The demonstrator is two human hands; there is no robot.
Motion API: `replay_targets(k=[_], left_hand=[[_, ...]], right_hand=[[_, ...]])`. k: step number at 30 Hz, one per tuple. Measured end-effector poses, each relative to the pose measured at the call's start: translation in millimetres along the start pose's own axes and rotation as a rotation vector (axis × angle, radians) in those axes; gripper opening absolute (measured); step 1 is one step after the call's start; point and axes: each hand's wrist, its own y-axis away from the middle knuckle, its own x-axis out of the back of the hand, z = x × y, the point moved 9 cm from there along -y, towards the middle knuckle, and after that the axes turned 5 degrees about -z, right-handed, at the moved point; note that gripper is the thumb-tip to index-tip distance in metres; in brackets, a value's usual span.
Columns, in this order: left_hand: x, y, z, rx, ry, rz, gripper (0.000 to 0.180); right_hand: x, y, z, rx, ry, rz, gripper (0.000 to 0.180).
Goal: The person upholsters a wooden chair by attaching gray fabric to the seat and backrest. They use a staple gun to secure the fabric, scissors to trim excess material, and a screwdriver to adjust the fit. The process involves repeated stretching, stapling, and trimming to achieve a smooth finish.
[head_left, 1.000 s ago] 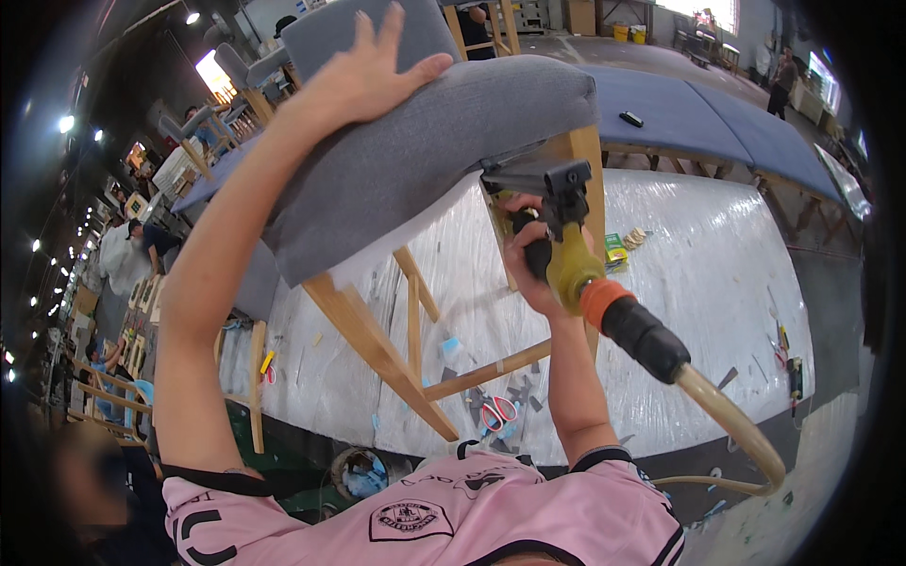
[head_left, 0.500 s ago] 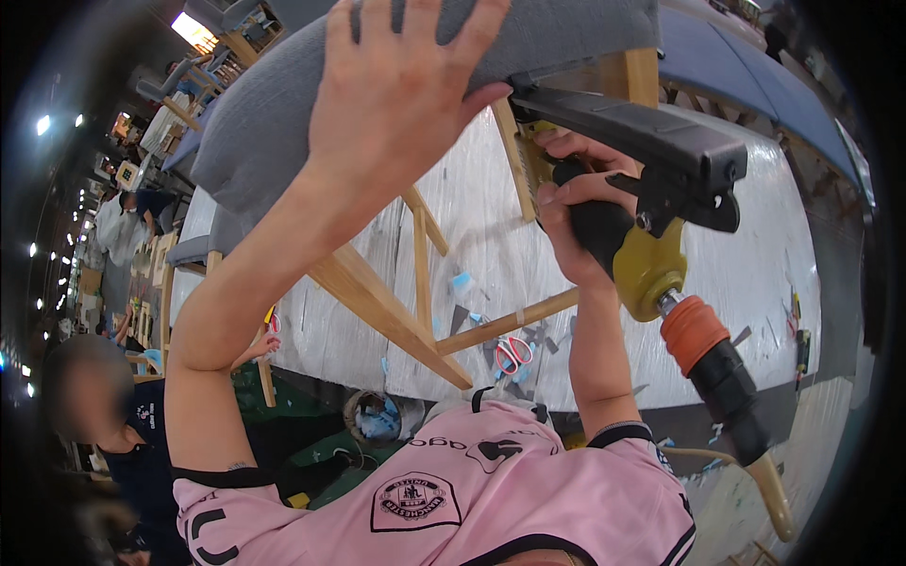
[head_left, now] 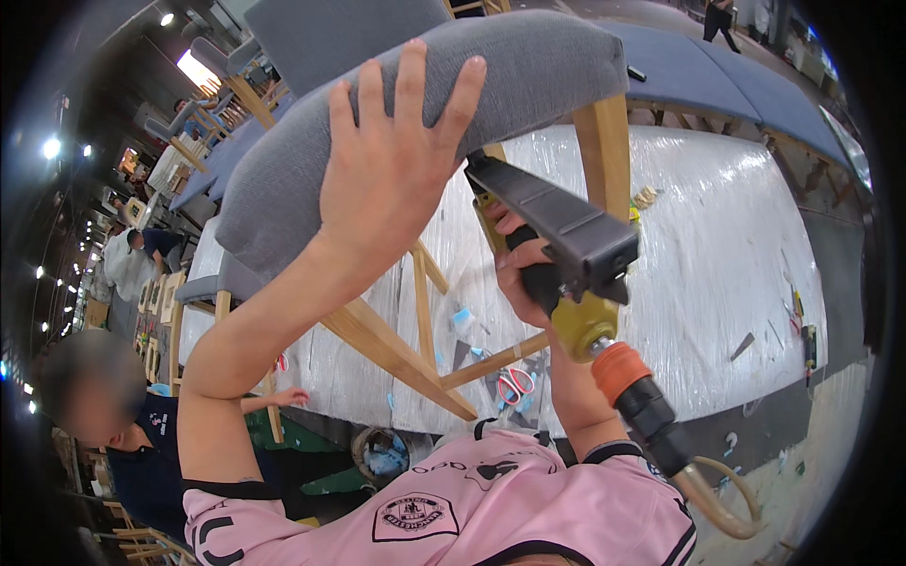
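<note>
Pressing my left hand, fingers spread wide, flat on the grey cushioned seat while my right hand grips the black pneumatic stapler under its front edge.

I see the chair's wooden legs crowd the stapler; plastic-wrapped table lies below, scissors near its edge, open room rightward.

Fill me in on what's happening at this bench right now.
A person is working on an upholstered chair with a grey padded seat and wooden legs. The left hand is spread flat on the grey cushion, pressing it. The right hand grips a pneumatic staple gun, its nose up under the seat edge, with an air hose trailing from it. Below is a plastic-wrapped worktable.
</note>
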Motion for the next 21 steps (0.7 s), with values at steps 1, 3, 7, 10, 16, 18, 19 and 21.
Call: replay_targets(k=[1,3,7,10,16,18,19,21], left_hand=[[-2,4,-2,0.007,-0.009,-0.015,0.104],[-6,12,-5,0.018,-0.001,-0.049,0.107],[-1,2,-9,0.022,0.008,-0.053,0.115],[8,-17,-34,-0.037,0.439,-0.199,0.119],[-73,-43,-130,0.293,0.594,-0.422,0.085],[-81,-42,-123,0.183,0.649,-0.465,0.077],[-73,-42,-116,0.146,0.649,-0.455,0.073],[-59,-35,-99,0.096,0.568,-0.322,0.068]], right_hand=[[-5,2,1,0.007,0.02,-0.017,0.017],[-19,10,10,0.048,0.058,-0.074,0.014],[-19,-10,-15,0.172,0.233,-0.062,0.028],[-3,-13,-3,0.098,0.408,-0.012,0.035],[-18,-41,3,0.052,0.368,-0.048,0.032],[-22,-47,6,0.007,0.391,-0.069,0.032],[-21,-48,10,-0.044,0.378,-0.073,0.031],[-18,-49,14,-0.117,0.329,-0.071,0.031]])
